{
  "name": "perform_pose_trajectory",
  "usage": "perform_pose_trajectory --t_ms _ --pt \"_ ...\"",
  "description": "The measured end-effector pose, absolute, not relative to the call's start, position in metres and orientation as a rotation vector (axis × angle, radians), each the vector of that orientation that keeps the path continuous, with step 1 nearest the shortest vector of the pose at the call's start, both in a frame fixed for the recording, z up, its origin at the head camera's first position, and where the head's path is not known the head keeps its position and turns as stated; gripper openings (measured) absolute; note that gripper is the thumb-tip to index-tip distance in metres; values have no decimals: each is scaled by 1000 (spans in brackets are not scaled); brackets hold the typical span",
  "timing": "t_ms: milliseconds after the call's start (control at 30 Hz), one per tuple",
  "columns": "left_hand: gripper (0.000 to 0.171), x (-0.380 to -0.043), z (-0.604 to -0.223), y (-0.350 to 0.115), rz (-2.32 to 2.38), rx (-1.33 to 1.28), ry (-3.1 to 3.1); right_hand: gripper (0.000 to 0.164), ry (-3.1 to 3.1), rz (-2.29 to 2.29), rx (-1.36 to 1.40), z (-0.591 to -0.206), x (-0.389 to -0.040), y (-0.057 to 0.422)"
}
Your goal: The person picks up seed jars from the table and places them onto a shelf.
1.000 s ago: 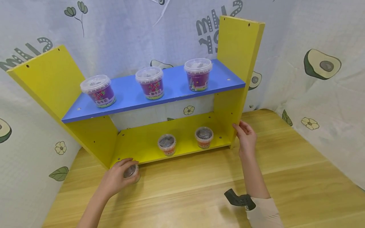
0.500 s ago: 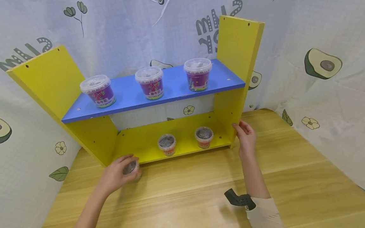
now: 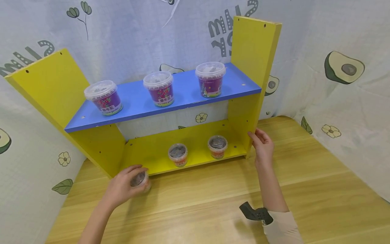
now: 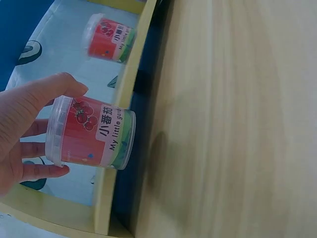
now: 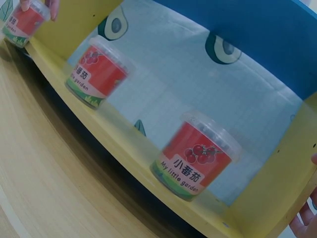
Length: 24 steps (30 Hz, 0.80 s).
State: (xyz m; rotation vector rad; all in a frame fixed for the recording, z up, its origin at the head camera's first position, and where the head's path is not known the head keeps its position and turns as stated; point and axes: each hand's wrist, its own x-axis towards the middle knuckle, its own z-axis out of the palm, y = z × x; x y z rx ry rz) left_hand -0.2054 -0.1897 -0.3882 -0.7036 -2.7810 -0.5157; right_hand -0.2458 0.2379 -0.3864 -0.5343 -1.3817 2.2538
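My left hand grips a small lidded plastic tub with a red tomato label, thumb on one side of the lid and fingers on the other. The tub is just in front of the lower yellow shelf board, near its left end. My right hand holds the front edge of the right yellow side panel, low down. Two matching red-labelled tubs stand on the lower board, a middle tub and a right-hand tub.
On the blue upper shelf stand three purple-labelled tubs: a left one, a middle one and a right one. The left yellow panel leans outward in the head view. A wooden table bears the unit; patterned cloth hangs behind.
My left hand has raised the tub slightly toward the lower board's front edge, mostly in the first half second. My right hand keeps its place on the side panel.
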Motion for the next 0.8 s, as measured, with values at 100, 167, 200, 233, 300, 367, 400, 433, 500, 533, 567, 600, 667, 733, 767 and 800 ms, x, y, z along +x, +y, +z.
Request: perform_pose_trajectory --t_ms 100,167,200,233,300,367,400,433,500,533,567,600,667,733,767,800 --pt "43 -207 -382 -190 -507 -733 -2756 14 -1382 2250 -529 -387 -246 238" --pt "43 -208 -378 -190 -498 -742 -2748 14 -1381 2249 -531 -387 -245 238" --pt "43 -208 -376 -190 -496 -747 -2745 14 -1384 2245 -533 -387 -245 238" --pt "43 -209 -375 -190 -495 -748 -2745 14 -1387 2244 -537 -388 -246 238" --pt "44 -209 -372 -191 -495 -746 -2751 14 -1394 2245 -544 -388 -246 238" --pt "44 -209 -372 -191 -488 -736 -2763 14 -1401 2248 -550 -388 -246 238" --pt "44 -209 -371 -192 -486 -731 -2771 14 -1403 2250 -552 -387 -246 237" --pt "43 -209 -372 -192 -485 -726 -2776 14 -1405 2254 -553 -387 -247 237" --pt "43 -209 -372 -192 -488 -718 -2781 13 -1404 2255 -550 -387 -247 237" --pt "43 -210 -371 -192 -491 -716 -2780 13 -1410 2250 -548 -387 -247 237" --pt "43 -211 -371 -192 -494 -715 -2777 13 -1407 2250 -544 -387 -247 237" --pt "43 -211 -371 -192 -499 -714 -2774 13 -1410 2245 -541 -387 -247 237" --pt "43 -213 -369 -192 -503 -715 -2764 13 -1417 2238 -539 -387 -247 237" --pt "44 -215 -367 -192 -502 -715 -2760 13 -1420 2235 -543 -387 -247 237" --pt "44 -217 -366 -192 -499 -713 -2761 13 -1412 2242 -546 -387 -247 237" --pt "45 -218 -365 -192 -501 -714 -2761 13 -1410 2244 -549 -387 -247 238"
